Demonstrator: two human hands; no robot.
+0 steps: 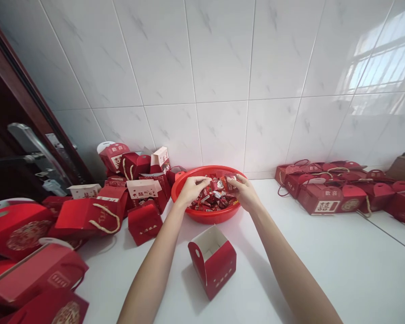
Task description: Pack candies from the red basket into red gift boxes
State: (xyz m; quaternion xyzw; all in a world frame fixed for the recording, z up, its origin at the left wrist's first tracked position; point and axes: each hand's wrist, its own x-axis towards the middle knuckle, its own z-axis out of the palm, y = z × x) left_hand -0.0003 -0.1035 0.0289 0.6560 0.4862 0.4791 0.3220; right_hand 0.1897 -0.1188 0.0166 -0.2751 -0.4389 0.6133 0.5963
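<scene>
- Left hand (191,191): above sweets; fingertips close together, contents unclear.
- Right hand (247,193): pinching dark red packet (231,183).
- Below both hands: wrapped sweets (213,202) in red basket (210,218).
- Nearer the body than the hands, between forearms: open-topped red box (220,272).
- Left of left hand: jumbled red boxes (77,218).
- Well right of right hand: grouped boxes (353,200).
- Beyond hands: tiled wall (219,67).

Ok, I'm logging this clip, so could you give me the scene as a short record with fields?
Left hand: over the basket, fingertips together; grip contents unclear
Right hand: pinching a dark red packet
Basket: red, holding small wrapped pieces
Near box: red, top open, between the forearms
Picture left: piled red boxes
Picture right: grouped red boxes
Surface: white tabletop
Behind: tiled wall
</scene>
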